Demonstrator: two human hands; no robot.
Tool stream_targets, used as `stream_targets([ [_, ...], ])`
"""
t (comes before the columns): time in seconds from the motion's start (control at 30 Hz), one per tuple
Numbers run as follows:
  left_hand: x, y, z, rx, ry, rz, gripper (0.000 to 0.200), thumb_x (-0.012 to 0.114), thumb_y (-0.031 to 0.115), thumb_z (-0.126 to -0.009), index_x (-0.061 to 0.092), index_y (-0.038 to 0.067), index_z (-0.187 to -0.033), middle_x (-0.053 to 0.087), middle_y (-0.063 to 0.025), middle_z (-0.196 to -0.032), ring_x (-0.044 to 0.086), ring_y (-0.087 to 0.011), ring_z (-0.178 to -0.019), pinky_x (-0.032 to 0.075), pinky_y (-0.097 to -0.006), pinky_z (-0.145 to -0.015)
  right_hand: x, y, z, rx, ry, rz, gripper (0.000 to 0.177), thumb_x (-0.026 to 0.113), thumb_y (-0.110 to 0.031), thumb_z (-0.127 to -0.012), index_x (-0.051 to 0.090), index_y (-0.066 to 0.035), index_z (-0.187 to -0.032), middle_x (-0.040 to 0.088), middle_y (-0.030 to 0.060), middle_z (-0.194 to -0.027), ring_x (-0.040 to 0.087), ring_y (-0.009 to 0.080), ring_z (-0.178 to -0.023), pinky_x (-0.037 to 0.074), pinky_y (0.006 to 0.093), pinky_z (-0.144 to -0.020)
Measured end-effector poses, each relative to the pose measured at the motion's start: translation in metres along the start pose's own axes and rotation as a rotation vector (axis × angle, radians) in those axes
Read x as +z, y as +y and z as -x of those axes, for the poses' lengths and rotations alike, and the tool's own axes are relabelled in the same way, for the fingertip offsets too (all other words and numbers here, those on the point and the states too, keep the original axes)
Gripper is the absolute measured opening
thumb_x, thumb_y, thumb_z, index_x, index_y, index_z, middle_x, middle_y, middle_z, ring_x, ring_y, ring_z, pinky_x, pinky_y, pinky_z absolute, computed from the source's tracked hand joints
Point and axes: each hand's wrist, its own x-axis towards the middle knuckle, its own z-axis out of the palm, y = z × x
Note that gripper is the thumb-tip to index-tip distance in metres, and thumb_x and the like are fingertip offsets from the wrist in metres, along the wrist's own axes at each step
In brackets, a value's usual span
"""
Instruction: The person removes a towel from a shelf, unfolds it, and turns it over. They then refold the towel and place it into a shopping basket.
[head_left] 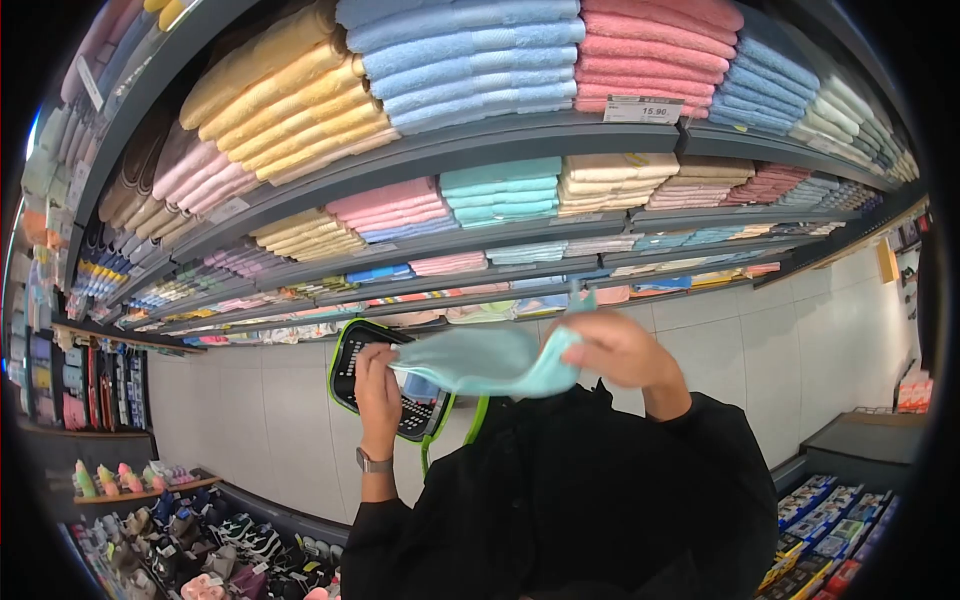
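Observation:
A light turquoise towel [480, 360] is stretched between my two hands, blurred by motion. My left hand [376, 390], with a watch on its wrist, pinches the towel's left end. My right hand [622, 350] is closed on its right end, where a corner sticks up above the fingers. Beneath the towel is a black shopping basket [345, 375] with a green rim, partly hidden by the towel and my left hand. Something blue [420, 388] shows inside the basket.
Shelves of folded towels face me, with blue towels [465, 65], pink towels [655, 55] and turquoise towels [500, 190] among them. A price tag [643, 109] hangs on the upper shelf edge. Shoes [190, 545] fill a display behind me at left; packaged goods [825, 520] sit at right.

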Motion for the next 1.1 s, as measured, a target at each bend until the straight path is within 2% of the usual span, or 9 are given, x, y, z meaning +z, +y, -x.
stream_targets([
  [0.07, 0.001, 0.012, -0.016, 0.025, 0.110, 0.065, 0.025, 0.046, -0.015, -0.077, 0.058, -0.001, -0.094, 0.055, -0.0172, -0.107, 0.056, -0.0323, -0.097, 0.046, -0.0374, -0.083, 0.017, 0.004, -0.003, -0.177, -0.124, -0.057, 0.022, 0.060, -0.014, -0.091, 0.060, 0.004, -0.104, 0.062, 0.0153, -0.087, 0.059, 0.0267, -0.076, 0.046, 0.0340, -0.068],
  [0.13, -0.002, 0.033, -0.035, 0.084, 0.186, 0.103, 0.026, 0.047, -0.016, -0.077, 0.059, 0.000, -0.094, 0.055, -0.0169, -0.110, 0.056, -0.0312, -0.098, 0.047, -0.0375, -0.083, 0.027, -0.006, -0.014, -0.181, -0.220, -0.047, 0.022, 0.058, -0.017, -0.093, 0.060, 0.002, -0.104, 0.062, 0.0148, -0.085, 0.058, 0.0286, -0.076, 0.045, 0.0347, -0.068],
  [0.33, -0.002, 0.086, -0.052, 0.230, 0.062, 0.399, 0.022, 0.054, -0.012, -0.080, 0.059, 0.003, -0.095, 0.050, -0.0171, -0.118, 0.054, -0.0276, -0.105, 0.047, -0.0345, -0.084, 0.037, -0.003, -0.026, -0.005, -0.108, 0.124, 0.022, 0.054, -0.022, -0.094, 0.060, -0.002, -0.101, 0.061, 0.0136, -0.082, 0.058, 0.0302, -0.075, 0.045, 0.0359, -0.068],
  [0.43, -0.004, 0.096, -0.052, 0.233, -0.043, 0.526, 0.030, 0.050, -0.018, -0.073, 0.061, 0.001, -0.094, 0.051, -0.0174, -0.117, 0.055, -0.0282, -0.105, 0.049, -0.0347, -0.082, 0.040, -0.002, -0.025, 0.043, -0.097, 0.136, 0.020, 0.054, -0.018, -0.093, 0.059, 0.000, -0.101, 0.060, 0.0132, -0.091, 0.058, 0.0293, -0.085, 0.044, 0.0352, -0.074],
  [0.53, -0.001, 0.102, -0.057, 0.255, -0.098, 0.558, 0.035, 0.046, -0.021, -0.070, 0.062, -0.001, -0.094, 0.051, -0.0174, -0.117, 0.054, -0.0295, -0.107, 0.049, -0.0379, -0.086, 0.046, 0.010, -0.031, -0.196, -0.025, 0.151, 0.021, 0.057, -0.015, -0.090, 0.060, 0.003, -0.101, 0.055, 0.0143, -0.107, 0.054, 0.0268, -0.099, 0.042, 0.0352, -0.086],
  [0.63, -0.001, 0.102, -0.058, 0.228, -0.096, 0.575, 0.034, 0.047, -0.019, -0.070, 0.062, 0.000, -0.094, 0.050, -0.0173, -0.120, 0.053, -0.0307, -0.110, 0.046, -0.0417, -0.093, 0.046, 0.011, -0.033, -0.295, 0.071, 0.297, 0.016, 0.061, -0.013, -0.086, 0.060, 0.002, -0.092, 0.048, 0.0166, -0.124, 0.046, 0.0327, -0.116, 0.037, 0.0389, -0.097],
  [0.83, -0.004, 0.097, -0.060, 0.227, -0.158, 0.624, 0.028, 0.047, -0.014, -0.072, 0.063, 0.001, -0.089, 0.048, -0.0169, -0.122, 0.050, -0.0314, -0.115, 0.042, -0.0432, -0.097, 0.045, 0.013, -0.036, -0.318, 0.000, 0.306, 0.017, 0.064, -0.013, -0.085, 0.063, 0.004, -0.087, 0.043, 0.0195, -0.137, 0.044, 0.0351, -0.125, 0.036, 0.0416, -0.100],
  [0.93, -0.009, 0.097, -0.065, 0.220, -0.169, 0.601, 0.027, 0.046, -0.013, -0.073, 0.063, 0.002, -0.087, 0.048, -0.0170, -0.123, 0.047, -0.0320, -0.118, 0.039, -0.0428, -0.100, 0.046, 0.023, -0.037, -0.350, -0.060, 0.271, 0.017, 0.065, -0.014, -0.085, 0.063, 0.003, -0.086, 0.049, 0.0184, -0.129, 0.049, 0.0326, -0.118, 0.039, 0.0393, -0.096],
  [1.1, -0.006, 0.094, -0.076, 0.175, -0.362, 0.830, 0.030, 0.045, -0.013, -0.074, 0.063, 0.003, -0.092, 0.047, -0.0161, -0.125, 0.046, -0.0301, -0.120, 0.038, -0.0404, -0.099, 0.044, 0.014, -0.035, -0.184, -0.178, 0.225, 0.017, 0.066, -0.014, -0.085, 0.061, 0.002, -0.083, 0.052, 0.0125, -0.102, 0.051, 0.0253, -0.090, 0.041, 0.0343, -0.078],
])
